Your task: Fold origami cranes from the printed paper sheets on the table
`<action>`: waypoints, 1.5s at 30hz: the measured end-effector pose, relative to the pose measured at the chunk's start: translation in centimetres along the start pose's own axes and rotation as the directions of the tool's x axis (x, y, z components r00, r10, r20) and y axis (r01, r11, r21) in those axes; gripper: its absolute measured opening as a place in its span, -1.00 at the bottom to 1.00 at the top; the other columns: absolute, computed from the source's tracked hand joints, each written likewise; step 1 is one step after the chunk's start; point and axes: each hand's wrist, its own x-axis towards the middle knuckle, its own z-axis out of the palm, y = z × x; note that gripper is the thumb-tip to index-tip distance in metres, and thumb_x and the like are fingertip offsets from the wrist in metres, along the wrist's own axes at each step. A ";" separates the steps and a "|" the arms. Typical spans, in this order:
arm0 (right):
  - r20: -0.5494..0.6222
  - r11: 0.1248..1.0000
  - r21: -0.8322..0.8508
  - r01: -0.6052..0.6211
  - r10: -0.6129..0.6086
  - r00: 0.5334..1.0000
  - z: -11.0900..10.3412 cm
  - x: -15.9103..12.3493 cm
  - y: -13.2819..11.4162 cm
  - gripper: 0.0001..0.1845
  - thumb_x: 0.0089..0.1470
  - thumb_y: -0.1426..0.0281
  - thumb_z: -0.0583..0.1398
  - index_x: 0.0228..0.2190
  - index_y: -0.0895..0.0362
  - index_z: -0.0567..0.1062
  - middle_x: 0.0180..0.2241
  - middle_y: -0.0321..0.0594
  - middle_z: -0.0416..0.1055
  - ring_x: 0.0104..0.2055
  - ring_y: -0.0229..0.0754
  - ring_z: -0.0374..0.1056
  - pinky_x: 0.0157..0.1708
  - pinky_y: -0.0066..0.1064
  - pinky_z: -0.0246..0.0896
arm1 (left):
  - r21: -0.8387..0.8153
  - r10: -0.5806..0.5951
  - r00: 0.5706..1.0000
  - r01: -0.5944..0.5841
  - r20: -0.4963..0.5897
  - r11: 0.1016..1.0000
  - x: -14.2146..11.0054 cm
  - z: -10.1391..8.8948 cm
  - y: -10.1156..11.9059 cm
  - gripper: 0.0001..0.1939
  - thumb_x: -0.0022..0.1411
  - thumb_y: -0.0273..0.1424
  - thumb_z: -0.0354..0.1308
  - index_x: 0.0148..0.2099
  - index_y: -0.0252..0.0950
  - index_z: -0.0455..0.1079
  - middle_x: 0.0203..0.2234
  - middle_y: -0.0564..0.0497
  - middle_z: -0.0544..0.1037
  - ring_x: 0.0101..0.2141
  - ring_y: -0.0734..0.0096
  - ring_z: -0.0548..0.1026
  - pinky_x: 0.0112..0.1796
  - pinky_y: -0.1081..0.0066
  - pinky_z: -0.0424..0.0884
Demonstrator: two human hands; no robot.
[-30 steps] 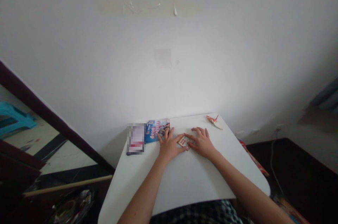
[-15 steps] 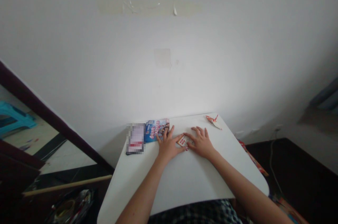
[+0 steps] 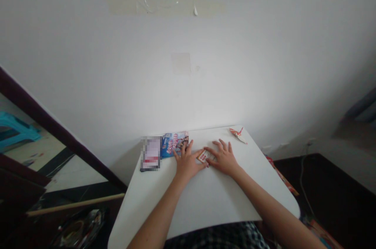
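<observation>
Red-printed card (image 3: 205,157) slants between left hand (image 3: 189,161), right hand (image 3: 223,159)

Paper card (image 3: 205,156), smooth matt tabletop (image 3: 205,198), glossy blue packet (image 3: 175,144), folded paper crane (image 3: 238,135)

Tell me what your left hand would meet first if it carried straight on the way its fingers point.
The blue printed packet looks first: the fingertips of the left hand reach its lower right corner, and may already touch it, though the depth is hard to judge from this view.
</observation>
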 end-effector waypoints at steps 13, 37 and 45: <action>0.015 1.000 0.019 -0.014 0.013 1.000 -0.6 -0.2 -0.2 -0.41 0.23 -0.09 0.07 0.26 -0.43 0.19 0.35 -0.22 0.10 0.41 0.19 -0.10 0.30 0.38 -0.38 | -0.006 -0.011 0.995 0.010 -0.097 1.000 -0.6 -1.0 -0.3 -0.57 0.07 0.06 0.31 0.02 0.26 0.54 0.37 0.08 0.20 0.32 -0.16 0.11 0.26 -0.43 -0.34; 0.038 1.000 0.021 0.010 -0.011 0.999 -0.3 -0.1 0.4 -0.39 0.24 -0.12 0.02 0.28 -0.44 0.13 0.37 -0.19 0.06 0.42 0.22 -0.12 0.30 0.36 -0.31 | -0.018 0.060 0.979 -0.064 -0.193 0.998 -0.4 -0.4 -0.6 -0.74 0.26 -0.06 0.17 -0.08 0.08 0.61 0.32 0.05 0.30 0.31 -0.04 0.16 0.30 -0.36 -0.31; 0.021 0.999 0.037 0.026 -0.027 0.999 -0.1 0.0 0.3 -0.40 0.25 -0.10 0.04 0.28 -0.42 0.16 0.36 -0.16 0.07 0.42 0.22 -0.13 0.31 0.33 -0.28 | -0.009 -0.031 0.998 0.031 -0.054 0.999 -0.4 0.6 -0.4 -0.57 0.24 0.10 0.10 0.16 0.37 0.39 0.41 0.11 0.11 0.37 -0.23 -0.01 0.20 -0.53 -0.32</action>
